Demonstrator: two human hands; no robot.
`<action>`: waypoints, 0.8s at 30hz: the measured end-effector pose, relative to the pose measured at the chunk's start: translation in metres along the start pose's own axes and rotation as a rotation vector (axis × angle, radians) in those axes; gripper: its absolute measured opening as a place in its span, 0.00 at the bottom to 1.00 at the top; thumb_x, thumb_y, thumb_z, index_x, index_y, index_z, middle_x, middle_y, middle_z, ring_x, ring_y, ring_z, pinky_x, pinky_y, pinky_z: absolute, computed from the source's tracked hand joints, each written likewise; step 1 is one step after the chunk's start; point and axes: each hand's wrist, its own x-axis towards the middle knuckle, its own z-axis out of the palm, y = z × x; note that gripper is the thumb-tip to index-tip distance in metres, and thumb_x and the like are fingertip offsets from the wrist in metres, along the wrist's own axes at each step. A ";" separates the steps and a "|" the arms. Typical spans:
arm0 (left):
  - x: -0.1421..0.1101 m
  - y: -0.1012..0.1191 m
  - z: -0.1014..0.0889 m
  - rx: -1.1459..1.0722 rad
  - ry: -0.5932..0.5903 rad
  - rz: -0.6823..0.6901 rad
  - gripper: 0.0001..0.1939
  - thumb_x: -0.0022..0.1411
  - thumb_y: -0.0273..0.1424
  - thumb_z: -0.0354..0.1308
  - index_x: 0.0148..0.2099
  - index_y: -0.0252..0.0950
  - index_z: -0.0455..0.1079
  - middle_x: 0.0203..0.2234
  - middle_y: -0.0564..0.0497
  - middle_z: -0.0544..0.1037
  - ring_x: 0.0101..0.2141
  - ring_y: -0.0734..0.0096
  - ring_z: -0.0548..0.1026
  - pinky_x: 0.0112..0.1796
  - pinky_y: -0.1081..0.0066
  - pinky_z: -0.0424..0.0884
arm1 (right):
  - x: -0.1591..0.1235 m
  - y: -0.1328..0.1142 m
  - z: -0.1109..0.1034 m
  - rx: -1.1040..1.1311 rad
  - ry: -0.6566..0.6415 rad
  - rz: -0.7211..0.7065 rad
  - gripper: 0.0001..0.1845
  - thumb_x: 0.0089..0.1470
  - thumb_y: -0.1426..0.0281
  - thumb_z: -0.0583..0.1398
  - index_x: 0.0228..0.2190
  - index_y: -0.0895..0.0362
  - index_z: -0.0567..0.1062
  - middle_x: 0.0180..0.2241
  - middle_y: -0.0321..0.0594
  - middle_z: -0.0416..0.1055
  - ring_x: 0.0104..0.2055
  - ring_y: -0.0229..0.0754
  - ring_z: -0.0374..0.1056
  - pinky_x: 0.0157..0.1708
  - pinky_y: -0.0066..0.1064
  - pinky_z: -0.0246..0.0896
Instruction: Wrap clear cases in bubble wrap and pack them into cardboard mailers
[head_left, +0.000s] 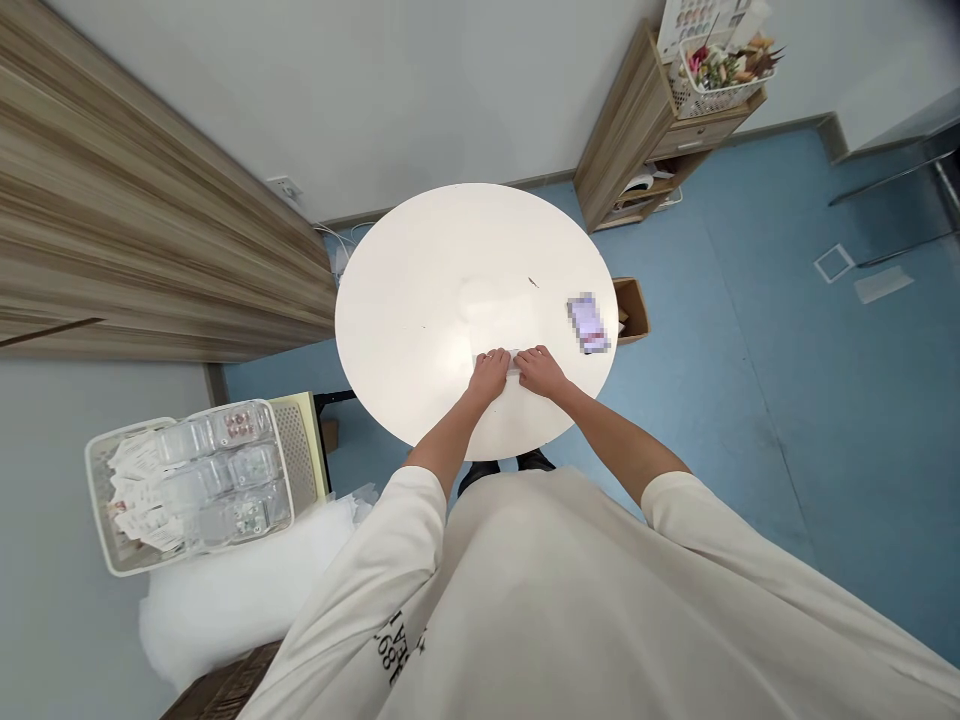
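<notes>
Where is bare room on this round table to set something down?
The widest bare patch of the white table lies beyond the left hand. A smaller one lies between the right hand and the blurred flat object. The near edge is crowded: both hands meet at a small white item.

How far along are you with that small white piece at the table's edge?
Done: nothing visibly finished, so I can't tell. In hand: your left hand and right hand press the small white piece on the round white table. Left: clear plastic boxes and white cards lie in the tray beside you.
</notes>
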 end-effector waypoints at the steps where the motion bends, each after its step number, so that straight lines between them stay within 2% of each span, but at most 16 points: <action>1: -0.001 0.001 0.001 0.004 0.002 -0.006 0.22 0.62 0.20 0.48 0.58 0.34 0.64 0.53 0.39 0.72 0.56 0.53 0.68 0.54 0.57 0.59 | -0.001 -0.001 -0.001 -0.001 0.005 -0.005 0.20 0.59 0.75 0.53 0.50 0.57 0.74 0.49 0.51 0.73 0.54 0.56 0.63 0.60 0.46 0.43; 6: -0.023 0.009 0.003 0.024 -0.025 0.013 0.18 0.64 0.20 0.47 0.54 0.34 0.66 0.51 0.40 0.73 0.53 0.55 0.71 0.54 0.58 0.59 | -0.019 -0.013 0.005 0.012 0.018 -0.023 0.17 0.60 0.75 0.52 0.48 0.57 0.75 0.48 0.51 0.75 0.52 0.55 0.65 0.59 0.44 0.44; 10: -0.054 0.016 0.007 0.026 -0.029 0.025 0.18 0.65 0.21 0.47 0.55 0.35 0.66 0.54 0.39 0.72 0.56 0.56 0.70 0.55 0.58 0.60 | -0.042 -0.025 0.016 0.034 -0.014 -0.056 0.17 0.62 0.73 0.53 0.49 0.56 0.74 0.50 0.49 0.75 0.53 0.54 0.65 0.59 0.43 0.45; 14: -0.073 0.021 0.007 -0.026 -0.065 0.013 0.16 0.67 0.23 0.46 0.54 0.36 0.67 0.51 0.42 0.74 0.52 0.59 0.73 0.55 0.59 0.60 | -0.053 -0.029 0.018 0.027 -0.042 -0.108 0.18 0.64 0.72 0.51 0.51 0.56 0.74 0.49 0.48 0.76 0.53 0.53 0.67 0.58 0.42 0.47; 19: -0.067 0.022 -0.004 -0.039 -0.031 -0.106 0.16 0.69 0.27 0.46 0.55 0.38 0.69 0.53 0.42 0.72 0.51 0.58 0.73 0.57 0.56 0.59 | -0.042 -0.026 0.010 0.002 -0.043 -0.097 0.18 0.66 0.72 0.50 0.52 0.56 0.74 0.48 0.49 0.77 0.52 0.53 0.67 0.57 0.42 0.47; 24: -0.050 0.015 -0.010 -0.043 -0.004 -0.165 0.23 0.68 0.26 0.45 0.63 0.39 0.63 0.52 0.42 0.75 0.56 0.55 0.70 0.61 0.52 0.54 | -0.019 -0.020 0.002 -0.017 -0.017 -0.023 0.21 0.67 0.70 0.48 0.55 0.57 0.73 0.48 0.51 0.76 0.53 0.54 0.65 0.56 0.42 0.48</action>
